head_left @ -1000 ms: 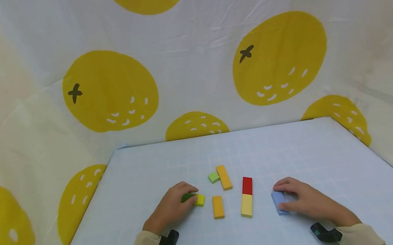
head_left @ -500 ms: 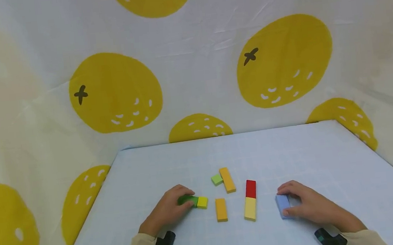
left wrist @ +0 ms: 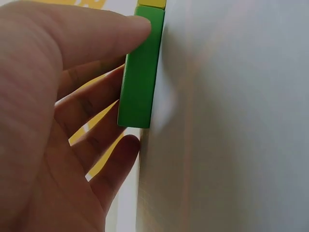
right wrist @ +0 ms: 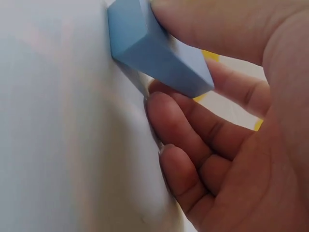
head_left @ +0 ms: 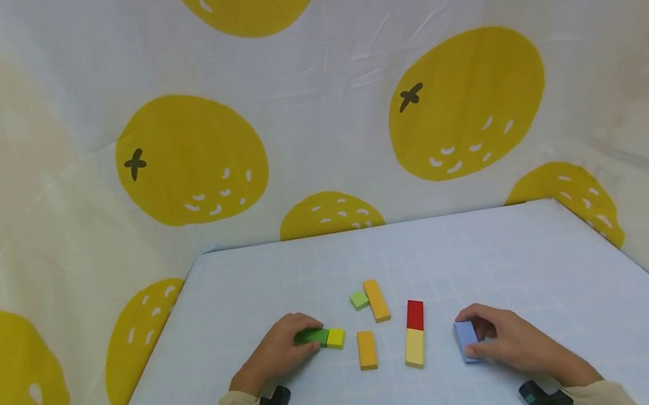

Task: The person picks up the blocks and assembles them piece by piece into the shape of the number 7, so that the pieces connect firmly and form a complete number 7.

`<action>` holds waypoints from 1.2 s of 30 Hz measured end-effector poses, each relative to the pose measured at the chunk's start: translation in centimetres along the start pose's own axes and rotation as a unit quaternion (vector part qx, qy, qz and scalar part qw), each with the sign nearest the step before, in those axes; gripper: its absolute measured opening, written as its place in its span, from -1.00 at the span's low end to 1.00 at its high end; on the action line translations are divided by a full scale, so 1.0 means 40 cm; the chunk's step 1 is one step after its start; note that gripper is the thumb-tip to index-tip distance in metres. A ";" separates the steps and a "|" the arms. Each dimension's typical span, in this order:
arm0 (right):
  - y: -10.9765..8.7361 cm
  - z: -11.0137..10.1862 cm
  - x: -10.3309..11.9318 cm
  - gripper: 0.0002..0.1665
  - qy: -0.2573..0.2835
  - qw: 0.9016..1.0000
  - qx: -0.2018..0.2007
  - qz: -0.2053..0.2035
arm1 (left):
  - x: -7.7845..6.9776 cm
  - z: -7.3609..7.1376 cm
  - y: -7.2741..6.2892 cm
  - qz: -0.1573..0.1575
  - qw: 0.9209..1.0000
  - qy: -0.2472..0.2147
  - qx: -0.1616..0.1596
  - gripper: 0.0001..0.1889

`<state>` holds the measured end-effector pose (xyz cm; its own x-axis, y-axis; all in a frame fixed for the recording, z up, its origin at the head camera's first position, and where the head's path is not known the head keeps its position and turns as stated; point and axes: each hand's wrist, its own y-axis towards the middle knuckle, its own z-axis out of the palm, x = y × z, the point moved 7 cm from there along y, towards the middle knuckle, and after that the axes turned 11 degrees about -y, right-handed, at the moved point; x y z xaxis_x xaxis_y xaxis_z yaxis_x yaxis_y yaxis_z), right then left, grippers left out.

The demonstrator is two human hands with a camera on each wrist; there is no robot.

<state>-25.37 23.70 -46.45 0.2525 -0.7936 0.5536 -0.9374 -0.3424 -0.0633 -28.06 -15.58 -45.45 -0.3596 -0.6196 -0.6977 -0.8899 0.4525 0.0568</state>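
Observation:
My left hand (head_left: 280,349) holds a green block (left wrist: 140,77) between thumb and fingers, low over the table. A yellow cube (head_left: 335,338) sits end to end with the green block, on its right side. Over on the right, my right hand (head_left: 508,338) pinches a light blue block (right wrist: 159,53) at its near and far ends. In the right wrist view the blue block looks tilted, and its lower fingertips (right wrist: 166,108) rest by the tabletop.
Between the hands, a red block (head_left: 415,315) and a pale yellow block (head_left: 414,348) lie end to end. One orange block (head_left: 366,350) lies alone. A second orange block (head_left: 377,300) touches a light green cube (head_left: 359,300). All lie on the white table (head_left: 284,273).
My left hand has slid leftward off the yellow cube, and more of the green block shows. The right hand stays at the blue block. The head view has shifted slightly.

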 end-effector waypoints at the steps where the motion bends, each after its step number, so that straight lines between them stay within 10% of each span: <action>1: 0.001 0.000 0.000 -0.42 0.007 1.000 -0.002 -0.001 | 0.001 0.001 0.001 -0.003 1.000 -0.001 0.000 -0.66; 10: 0.010 0.010 -0.004 -0.47 0.087 0.993 -0.033 0.078 | 0.009 0.001 -0.003 -0.019 1.000 0.006 -0.004 -0.66; 36: 0.048 0.006 -0.031 -0.32 0.192 0.970 -0.083 0.125 | 0.019 -0.002 -0.007 -0.004 1.000 -0.013 -0.016 -0.64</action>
<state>-27.45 23.91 -47.47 -0.0649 -0.5847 0.8086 -0.9916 -0.0528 -0.1178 -28.12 -16.24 -45.94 -0.3451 -0.6057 -0.7169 -0.9014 0.4266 0.0735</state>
